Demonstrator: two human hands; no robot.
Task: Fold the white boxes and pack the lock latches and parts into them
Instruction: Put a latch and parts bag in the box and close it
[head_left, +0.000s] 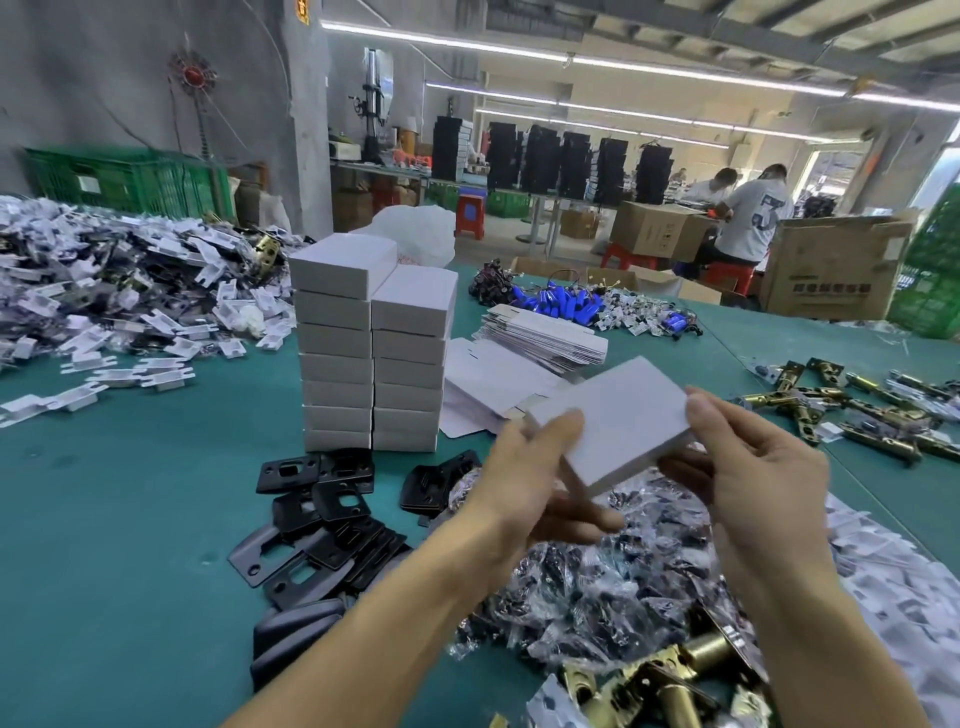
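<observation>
Nearest, at the bottom edge, brass latches (649, 686) lie against a heap of clear bags of small parts (597, 571), which fills the space under both forearms. Left of the heap, black plates (322, 530) spread in a loose overlapping pile. Beyond them to the left, the green table (130, 519) lies bare, the widest open stretch in reach. Above the bags, a closed white box (618, 421) is held tilted in the air between both hands. The left hand (524, 483) grips its near-left end, thumb on top and fingers curled beneath. The right hand (753, 467) grips its right end the same way. Just behind the left hand stand two touching stacks of boxes (374, 343), with flat box blanks (545, 332) beside them to the right. More latches (857, 405) lie scattered right of the held box. White card pieces (104, 291) crowd the far left, and blue parts (561, 304) lie near the far edge.
</observation>
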